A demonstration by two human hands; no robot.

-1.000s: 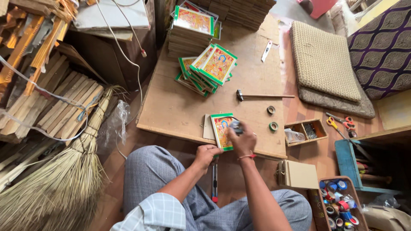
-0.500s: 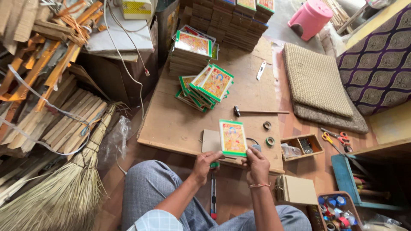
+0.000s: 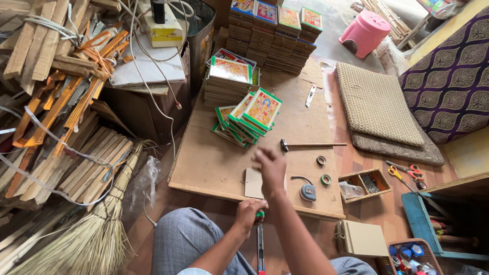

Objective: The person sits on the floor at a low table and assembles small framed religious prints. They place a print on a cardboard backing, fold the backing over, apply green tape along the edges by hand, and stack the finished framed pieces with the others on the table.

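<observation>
Two bare hands work over a low wooden board (image 3: 214, 163) set on the floor, seen from above by the person sitting at its near edge. Right hand (image 3: 271, 165) reaches forward over the board with fingers loosely spread and holding nothing, blurred, hovering just above a small plain card panel (image 3: 252, 183) that lies flat near the board's front edge. Left hand (image 3: 249, 213) is closed around the top of a long slim tool with a green and red handle (image 3: 260, 239), held upright against the board's edge between the knees. Just right of the panel lies a small grey tape measure (image 3: 307, 192), and beyond it two little rolls of tape (image 3: 324, 170). A hammer (image 3: 305, 145) rests across the middle of the board. Farther away, a fanned heap of green-bordered framed pictures (image 3: 249, 114) sits beside a neat stack (image 3: 229, 76), with taller stacks (image 3: 275, 35) at the far end. To the right are a woven mat (image 3: 374, 104), a small wooden tray (image 3: 365, 184) and orange-handled scissors (image 3: 402, 170). To the left lie wood strips (image 3: 56, 102) and a straw broom (image 3: 91, 229).
</observation>
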